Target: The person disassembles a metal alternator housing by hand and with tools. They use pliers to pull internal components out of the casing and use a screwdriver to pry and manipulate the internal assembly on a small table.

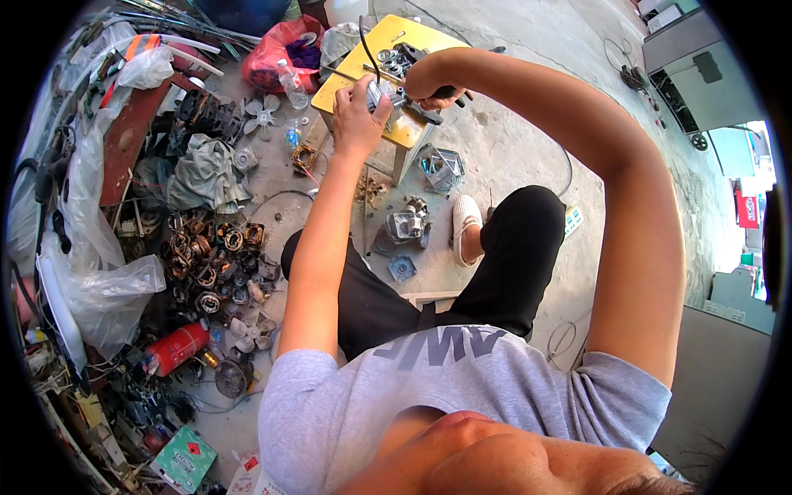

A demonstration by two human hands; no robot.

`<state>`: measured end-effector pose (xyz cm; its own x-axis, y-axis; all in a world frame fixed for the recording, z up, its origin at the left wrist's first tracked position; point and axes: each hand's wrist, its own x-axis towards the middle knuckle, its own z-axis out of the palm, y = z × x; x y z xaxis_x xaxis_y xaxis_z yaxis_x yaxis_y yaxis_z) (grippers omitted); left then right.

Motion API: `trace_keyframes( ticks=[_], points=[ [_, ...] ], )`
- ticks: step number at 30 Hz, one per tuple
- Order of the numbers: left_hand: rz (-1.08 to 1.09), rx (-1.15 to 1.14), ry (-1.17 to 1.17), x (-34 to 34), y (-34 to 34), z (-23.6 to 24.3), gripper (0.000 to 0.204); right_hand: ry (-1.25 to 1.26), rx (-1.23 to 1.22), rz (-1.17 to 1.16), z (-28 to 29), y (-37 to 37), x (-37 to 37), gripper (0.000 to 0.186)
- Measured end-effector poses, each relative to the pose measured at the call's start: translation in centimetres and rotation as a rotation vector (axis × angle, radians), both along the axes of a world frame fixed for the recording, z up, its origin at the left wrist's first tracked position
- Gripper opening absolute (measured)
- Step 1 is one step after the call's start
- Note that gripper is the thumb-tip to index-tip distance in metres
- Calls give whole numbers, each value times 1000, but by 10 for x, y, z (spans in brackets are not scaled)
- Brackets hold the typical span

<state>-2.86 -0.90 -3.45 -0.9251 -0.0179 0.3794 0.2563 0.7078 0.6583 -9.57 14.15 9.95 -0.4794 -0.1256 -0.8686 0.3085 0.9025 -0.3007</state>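
Over a small yellow table (425, 35), my left hand (359, 120) is closed on a grey metal part (381, 96). A black cable (364, 40) rises beside it in a curve. To the right, my right hand (431, 81) is bent inward, its fingers wrapped round a black-handled tool (445, 92); its working end is hidden, so I cannot tell its exact kind. Close below that hand, another dark handle (429, 115) lies near the table's edge. Small metal parts (398, 59) are gathered on the tabletop behind the grey part.
Under the table stands a wire-like basket of parts (441, 167). Metal motor parts (406, 224) and a blue-grey square piece (402, 267) lie between my legs. Leftward are heaped motor cores (210, 247), a red cylinder (177, 348), plastic sheeting (107, 289) and a red bag (268, 54).
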Motion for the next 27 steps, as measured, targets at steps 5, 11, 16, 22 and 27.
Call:
trace_keyframes(
  ticks=[5,11,16,22,27],
  points=[
    [18,-159,-184,-30,-9,32,51,-12,22,7,-7,-1,-11,8],
    [17,-51,-372,-64,8,22,59,38,35,0,-5,-3,-7,9],
    [126,-64,-357,-68,13,12,55,90,17,-43,-2,-3,6,7],
    [130,-28,-341,-57,12,24,51,150,29,-42,-1,-8,17,8],
    [84,7,-378,-67,20,21,53,462,421,1244,-68,11,-10,21]
  ],
)
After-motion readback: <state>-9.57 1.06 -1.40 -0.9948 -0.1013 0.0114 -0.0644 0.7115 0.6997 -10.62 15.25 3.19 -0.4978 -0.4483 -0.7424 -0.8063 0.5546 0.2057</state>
